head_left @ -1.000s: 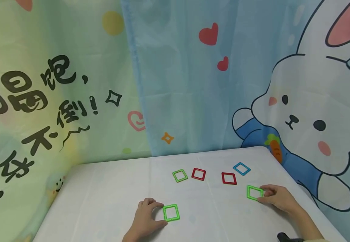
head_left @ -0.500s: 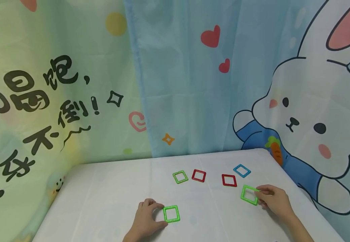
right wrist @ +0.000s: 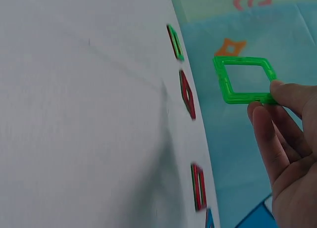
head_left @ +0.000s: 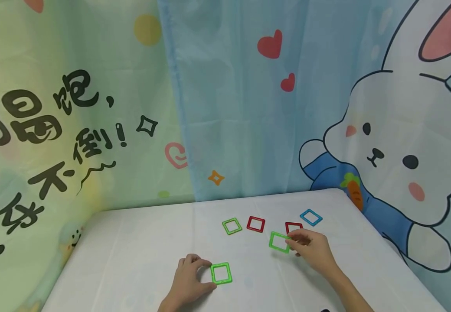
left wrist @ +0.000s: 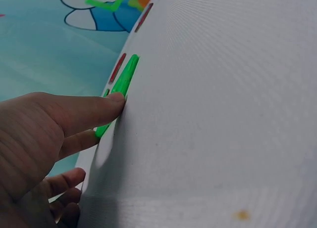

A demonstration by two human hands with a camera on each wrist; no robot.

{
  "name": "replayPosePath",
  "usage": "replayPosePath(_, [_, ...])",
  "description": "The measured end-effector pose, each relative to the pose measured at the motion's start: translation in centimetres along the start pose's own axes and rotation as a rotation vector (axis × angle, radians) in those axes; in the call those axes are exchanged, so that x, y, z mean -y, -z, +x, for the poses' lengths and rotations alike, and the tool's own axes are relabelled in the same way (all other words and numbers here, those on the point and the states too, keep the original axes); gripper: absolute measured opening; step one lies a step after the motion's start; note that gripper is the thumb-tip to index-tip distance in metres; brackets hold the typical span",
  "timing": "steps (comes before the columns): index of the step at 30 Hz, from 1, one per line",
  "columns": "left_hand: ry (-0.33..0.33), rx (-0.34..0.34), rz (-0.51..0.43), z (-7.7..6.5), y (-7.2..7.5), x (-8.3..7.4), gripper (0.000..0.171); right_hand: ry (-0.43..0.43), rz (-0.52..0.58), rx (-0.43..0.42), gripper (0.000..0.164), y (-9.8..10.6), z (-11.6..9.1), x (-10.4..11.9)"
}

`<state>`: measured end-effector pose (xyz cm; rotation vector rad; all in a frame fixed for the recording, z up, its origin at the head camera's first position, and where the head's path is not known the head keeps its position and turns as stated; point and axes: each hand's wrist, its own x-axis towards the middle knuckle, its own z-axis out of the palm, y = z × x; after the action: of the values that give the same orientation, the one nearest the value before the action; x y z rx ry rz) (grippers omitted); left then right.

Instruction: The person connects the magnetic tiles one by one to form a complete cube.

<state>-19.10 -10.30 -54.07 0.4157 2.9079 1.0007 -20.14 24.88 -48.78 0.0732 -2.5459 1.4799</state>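
My left hand (head_left: 188, 279) pinches the left edge of a green square magnetic tile (head_left: 230, 273), an open frame, low over the white table. In the left wrist view that tile (left wrist: 128, 75) shows edge-on between thumb and finger. My right hand (head_left: 314, 252) holds a second green square magnetic tile (head_left: 271, 242) by its right side, between thumb and fingers. The right wrist view shows this tile (right wrist: 225, 84) raised off the table. Behind the right hand, a red square tile (head_left: 293, 224) is partly hidden.
Toward the back of the white table (head_left: 132, 251) lie another green tile (head_left: 225, 229), a second red tile (head_left: 256, 217) and a blue tile (head_left: 316, 222). A printed curtain (head_left: 225, 108) hangs behind the far edge. A small dark object (head_left: 325, 310) shows at the bottom edge.
My right hand has picked up its green tile from the right side and carried it left, past the front of the red tile. My left hand stays in place with its tile.
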Motion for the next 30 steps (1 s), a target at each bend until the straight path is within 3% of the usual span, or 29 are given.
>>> replayPosePath(15, [-0.005,0.000,0.008,0.3,-0.1,0.4,0.050,0.157,0.101,0.141,0.011,-8.2,0.5,3.4])
replayPosePath(22, [0.009,0.032,0.021,0.3,0.0,-0.1,0.052,0.256,0.122,0.211,0.010,-9.9,0.3,4.1])
replayPosePath(30, [0.062,0.079,-0.023,0.1,0.1,-0.4,0.053,0.253,0.102,0.239,0.009,-11.3,0.1,4.4])
